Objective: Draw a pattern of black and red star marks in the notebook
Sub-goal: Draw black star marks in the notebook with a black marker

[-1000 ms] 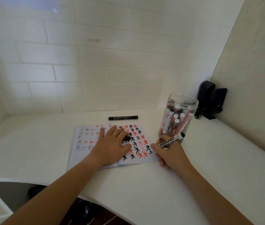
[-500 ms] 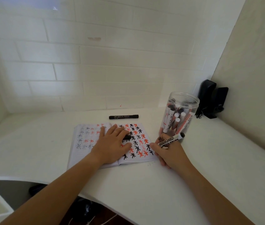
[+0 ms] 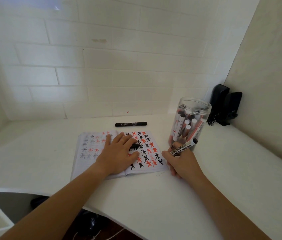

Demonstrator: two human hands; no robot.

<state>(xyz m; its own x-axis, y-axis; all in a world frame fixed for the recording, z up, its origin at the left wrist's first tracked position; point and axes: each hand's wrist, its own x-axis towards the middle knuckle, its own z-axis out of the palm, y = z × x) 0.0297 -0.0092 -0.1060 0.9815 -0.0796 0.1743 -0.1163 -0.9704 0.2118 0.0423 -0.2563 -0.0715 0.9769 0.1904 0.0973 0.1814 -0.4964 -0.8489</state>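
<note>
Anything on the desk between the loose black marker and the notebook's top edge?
Head view: nothing, only bare white desk separates the black marker from the notebook.

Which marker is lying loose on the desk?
The black marker beyond the notebook. The others stand in the jar or sit in the right hand.

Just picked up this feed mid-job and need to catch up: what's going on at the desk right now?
A person is drawing star marks in an open white paper notebook on a white desk. The left hand lies flat on the pages, a small black cap-like piece by its fingers. The right hand grips a white-barrelled whiteboard marker, tip at the right page's lower right edge. That page is nearly filled with black and red stars. A clear plastic jar of markers and a loose black marker sit behind the notebook.
</note>
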